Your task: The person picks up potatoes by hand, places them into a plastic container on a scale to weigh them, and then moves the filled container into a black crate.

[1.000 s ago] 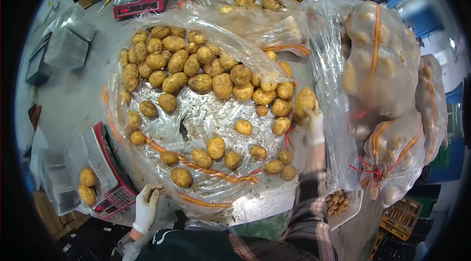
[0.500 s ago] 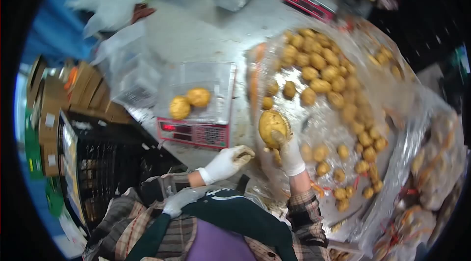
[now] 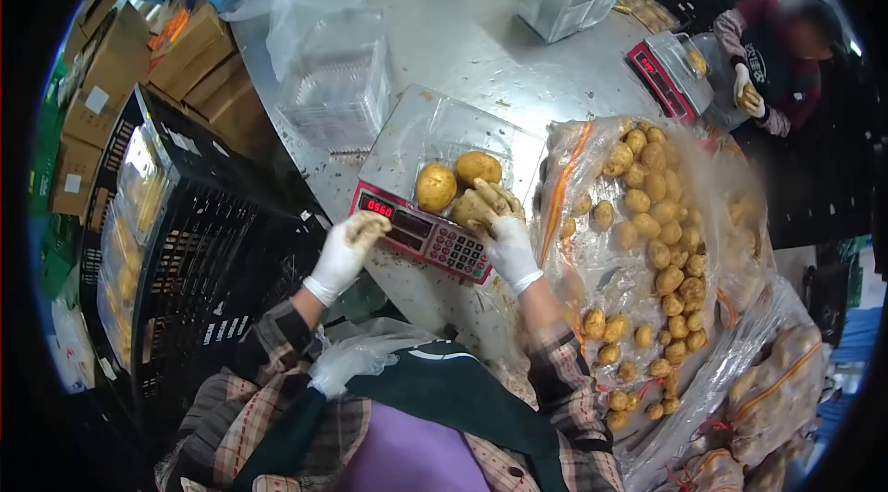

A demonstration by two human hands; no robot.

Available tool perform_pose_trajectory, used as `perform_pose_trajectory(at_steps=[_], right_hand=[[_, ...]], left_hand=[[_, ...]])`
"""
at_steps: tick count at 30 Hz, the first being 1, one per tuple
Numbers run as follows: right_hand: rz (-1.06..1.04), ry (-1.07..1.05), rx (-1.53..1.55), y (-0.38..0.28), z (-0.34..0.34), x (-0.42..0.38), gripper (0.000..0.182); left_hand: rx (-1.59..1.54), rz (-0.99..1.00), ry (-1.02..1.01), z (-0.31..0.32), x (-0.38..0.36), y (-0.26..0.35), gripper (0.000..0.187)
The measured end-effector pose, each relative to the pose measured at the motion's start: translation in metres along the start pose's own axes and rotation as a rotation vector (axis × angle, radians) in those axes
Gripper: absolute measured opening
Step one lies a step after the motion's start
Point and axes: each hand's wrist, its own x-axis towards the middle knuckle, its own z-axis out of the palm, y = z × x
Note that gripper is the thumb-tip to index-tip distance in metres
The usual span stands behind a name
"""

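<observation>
Two potatoes (image 3: 457,179) rest in a clear plastic tray on a red-fronted digital scale (image 3: 421,247), whose lit display seems to read 0.560. My right hand (image 3: 499,224), in a white glove with soiled fingers, is over the front right of the tray, closed round a potato that its fingers largely cover. Beside the scale's front left corner is my left hand (image 3: 351,247), also gloved; its fingers are curled together and nothing shows in them.
Loose potatoes (image 3: 661,215) lie on an opened plastic sack to the right. Stacked clear trays (image 3: 338,85) stand behind the scale at left, above a black crate (image 3: 213,242). Across the table, a co-worker's gloved hands (image 3: 747,90) hold a potato near another scale (image 3: 666,76).
My right hand has carried the large potato left from the sack to the scale's tray. My left hand now appears at the scale's left corner, and the whole view has turned.
</observation>
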Motion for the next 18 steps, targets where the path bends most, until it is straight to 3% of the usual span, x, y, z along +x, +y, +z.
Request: perform_pose_trajectory(at_steps=[4, 8, 9, 10, 12, 15, 18], right_hand=[[0.068, -0.024, 0.015, -0.004, 0.002, 0.003, 0.051], [0.181, -0.036, -0.21, -0.015, 0.009, -0.001, 0.069], [0.228, -0.09, -0.261, -0.016, 0.01, 0.0, 0.077], [0.25, -0.089, -0.281, -0.017, 0.011, -0.001, 0.076], [0.312, -0.083, -0.324, -0.017, 0.012, -0.004, 0.075], [0.377, -0.092, -0.422, -0.021, 0.011, -0.006, 0.079], [0.373, -0.059, -0.311, -0.015, 0.014, -0.014, 0.078]], left_hand=[[-0.1, -0.004, 0.143, -0.03, 0.01, -0.01, 0.02], [0.203, 0.111, 0.166, -0.006, 0.037, 0.021, 0.016], [0.296, 0.25, 0.183, 0.008, 0.049, 0.026, 0.017], [0.347, 0.244, 0.121, 0.022, 0.056, 0.048, 0.022], [0.523, 0.484, 0.042, 0.05, 0.086, 0.04, 0.034], [1.092, 0.451, -0.094, 0.089, 0.119, 0.024, 0.05], [1.16, 0.165, -0.208, 0.109, 0.137, 0.045, 0.064]])
